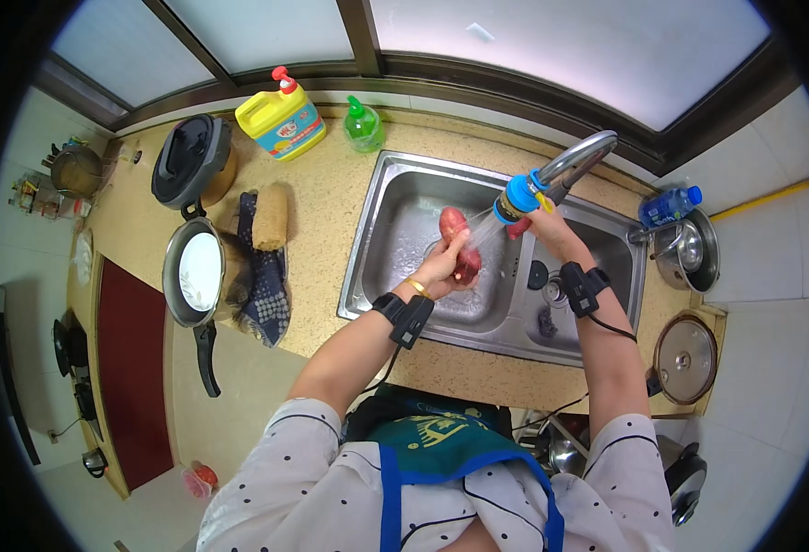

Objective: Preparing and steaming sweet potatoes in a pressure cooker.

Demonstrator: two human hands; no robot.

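My left hand (442,267) is closed around a red-skinned sweet potato (453,222) over the larger basin of the steel double sink (397,207). Its lower end shows below my thumb; whether this is one long root or two, I cannot tell. Water sprays onto it from a blue-ringed filter nozzle (513,200) on the curved chrome faucet (580,148). Just right of the nozzle, my right hand (551,231) grips another red piece (518,228), apparently a sweet potato, partly hidden by the nozzle.
A black drain stopper (537,274) and a dark scrubber (547,322) lie in the smaller basin. Left of the sink are a loofah (270,217), a patterned cloth (266,297) and a pressure cooker pot (190,317). Behind stand a yellow detergent jug (281,121) and green soap bottle (363,127).
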